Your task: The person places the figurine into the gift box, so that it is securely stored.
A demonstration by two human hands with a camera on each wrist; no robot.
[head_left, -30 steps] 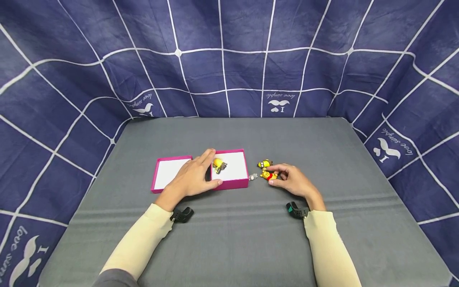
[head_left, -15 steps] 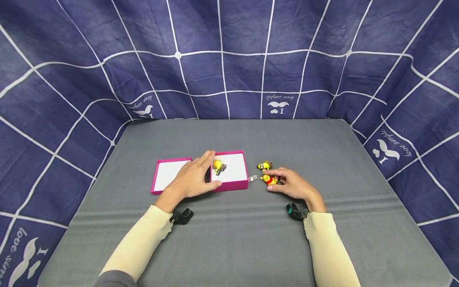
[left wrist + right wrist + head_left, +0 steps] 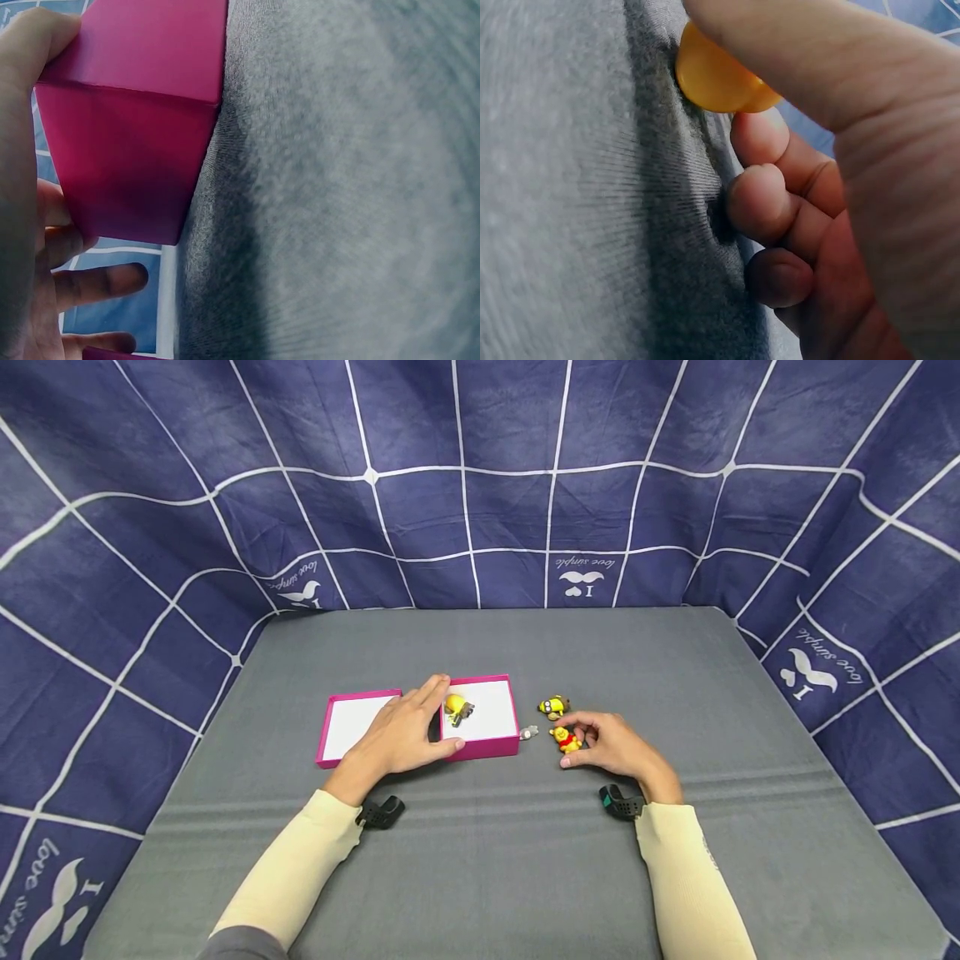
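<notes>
My left hand [image 3: 405, 731] holds the pink box [image 3: 491, 747] by its left end, thumb on the near wall and fingertips at the far side. Inside the white-lined box lies a yellow and brown figurine [image 3: 457, 707]. To the right, my right hand [image 3: 611, 745] pinches a yellow Winnie-the-Pooh figurine [image 3: 566, 740] with a red shirt between thumb and forefinger, low over the table. In the right wrist view the thumb hides part of the figurine [image 3: 712, 79]. Just beyond it lies a yellow Minion figurine [image 3: 554, 706]. A small grey figurine [image 3: 528, 732] lies against the box's right side.
The pink, white-lined lid [image 3: 327, 727] lies left of the box, partly behind my left hand. Grey cloth covers the table [image 3: 480, 860]. A blue curtain with white grid lines [image 3: 517, 510] surrounds its back and sides.
The Winnie-the-Pooh figurine has shifted slightly toward me and turned between my right fingers, away from the Minion figurine. My left hand and the box stay in place.
</notes>
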